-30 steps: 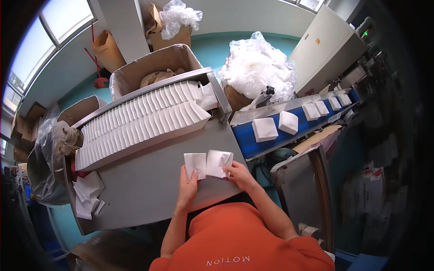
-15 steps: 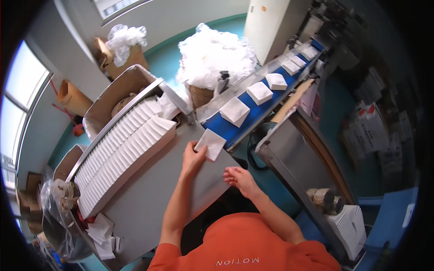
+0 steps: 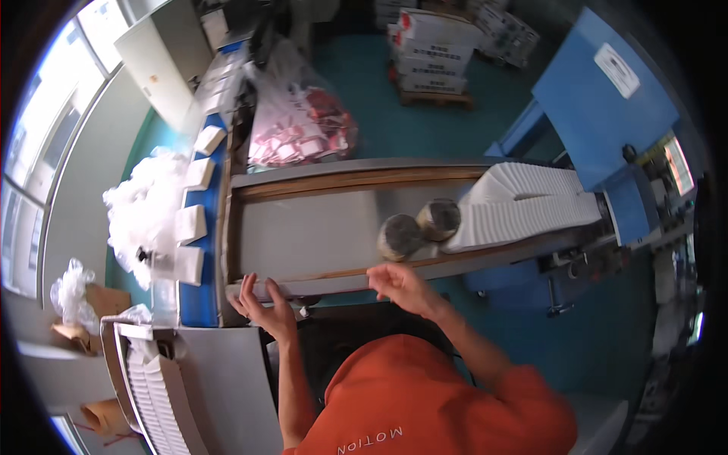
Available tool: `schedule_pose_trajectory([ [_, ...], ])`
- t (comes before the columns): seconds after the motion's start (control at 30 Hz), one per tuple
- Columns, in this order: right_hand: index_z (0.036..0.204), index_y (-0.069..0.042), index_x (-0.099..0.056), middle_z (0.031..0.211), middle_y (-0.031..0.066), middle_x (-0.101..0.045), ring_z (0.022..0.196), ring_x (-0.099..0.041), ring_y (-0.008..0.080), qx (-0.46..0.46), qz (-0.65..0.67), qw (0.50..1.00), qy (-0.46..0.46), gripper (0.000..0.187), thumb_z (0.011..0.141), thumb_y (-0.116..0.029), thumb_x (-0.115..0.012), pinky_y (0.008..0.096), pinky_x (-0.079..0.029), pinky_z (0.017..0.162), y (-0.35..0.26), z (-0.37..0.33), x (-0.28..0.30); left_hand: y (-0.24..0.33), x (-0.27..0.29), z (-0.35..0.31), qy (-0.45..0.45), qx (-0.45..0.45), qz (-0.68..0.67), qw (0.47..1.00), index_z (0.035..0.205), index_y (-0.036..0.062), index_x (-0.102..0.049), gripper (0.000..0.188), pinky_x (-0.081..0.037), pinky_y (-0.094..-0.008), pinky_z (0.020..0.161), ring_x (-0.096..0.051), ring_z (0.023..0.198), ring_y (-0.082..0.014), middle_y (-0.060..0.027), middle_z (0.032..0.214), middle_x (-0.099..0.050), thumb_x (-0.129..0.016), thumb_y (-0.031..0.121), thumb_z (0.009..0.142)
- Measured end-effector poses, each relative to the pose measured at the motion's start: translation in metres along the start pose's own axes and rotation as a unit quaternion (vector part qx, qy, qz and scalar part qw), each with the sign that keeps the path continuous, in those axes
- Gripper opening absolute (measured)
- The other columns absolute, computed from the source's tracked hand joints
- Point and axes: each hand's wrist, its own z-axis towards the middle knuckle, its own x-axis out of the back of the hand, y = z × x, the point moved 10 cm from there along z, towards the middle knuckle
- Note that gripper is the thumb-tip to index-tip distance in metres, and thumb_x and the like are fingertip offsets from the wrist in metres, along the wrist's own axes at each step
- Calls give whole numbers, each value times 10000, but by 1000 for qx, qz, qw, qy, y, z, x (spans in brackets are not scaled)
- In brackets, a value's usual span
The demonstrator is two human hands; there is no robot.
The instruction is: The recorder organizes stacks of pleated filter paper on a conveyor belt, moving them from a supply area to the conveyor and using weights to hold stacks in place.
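My left hand (image 3: 265, 309) is at the near left corner of a long metal tray (image 3: 303, 235) with wooden edging. Its fingers are spread and nothing is in them. Over the tray's near edge, further right, hovers my right hand (image 3: 406, 290), its fingers loosely bent and no object visible in them. Two round, dark-sided cylinders (image 3: 400, 236) stand in the tray beyond that hand. To their right lies a long row of white folded paper stacks (image 3: 523, 203). Left of the tray, several white paper packs (image 3: 189, 224) sit on a blue conveyor belt (image 3: 199, 303).
A grey table (image 3: 224, 379) at the lower left carries another row of white paper stacks (image 3: 159, 402). Behind the tray is a clear bag of pink and white pieces (image 3: 303, 136). White cartons (image 3: 434, 61) stand on a pallet, and a blue machine panel (image 3: 607, 98) rises at right.
The view has swung right, from the grey table to the metal tray. My left hand has let go of the white paper pack and moved to the tray's corner; my right hand is now over its edge.
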Motion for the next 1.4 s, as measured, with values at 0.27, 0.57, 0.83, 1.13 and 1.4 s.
schedule_pose_trajectory([
  [0.27, 1043, -19, -570, 1135, 176, -533, 1052, -518, 391, 231, -517, 751, 339, 277, 833, -147, -698, 459, -450, 885, -138, -72, 211, 227, -124, -87, -281, -184, -66, 940, 1348, 122, -480, 728, -464, -437, 955, -492, 1173, -396, -220, 1411, -405, -818, 213, 710],
  [0.57, 1081, -140, -622, 1409, 193, -396, 1321, -342, 450, 148, -617, 706, 315, 280, 881, -333, -662, 598, -307, 996, -100, -55, 314, 230, -221, -4, -278, -148, -51, 948, 1373, 188, -473, 763, -489, -438, 883, -584, 1074, -384, -181, 1173, -614, -786, 375, 702],
  [0.83, 1198, -93, -621, 1470, 221, -343, 1363, -284, 454, 150, -594, 722, 322, 436, 885, -396, -639, 609, -235, 1068, -101, -7, 314, 287, -278, -38, -530, -72, -138, 834, 1332, 141, -561, 566, -534, -352, 764, -710, 840, -267, -157, 1099, -693, -725, 302, 815],
  [1.13, 1214, -73, -590, 1472, 228, -332, 1370, -280, 437, 122, -596, 722, 330, 497, 837, -379, -699, 595, -208, 1072, -96, 5, 309, 334, -288, -48, -585, -185, -95, 784, 1267, 113, -591, 575, -513, -404, 894, -642, 1031, -362, -186, 1178, -644, -741, 194, 718],
  [1.4, 1160, -64, -588, 1433, 241, -357, 1347, -311, 432, 179, -545, 751, 327, 456, 802, -306, -734, 616, -269, 1018, -103, -20, 308, 340, -287, -84, -560, 16, -333, 758, 1334, 93, -509, 428, -513, -287, 744, -652, 878, -164, -124, 1038, -678, -636, 134, 927],
])
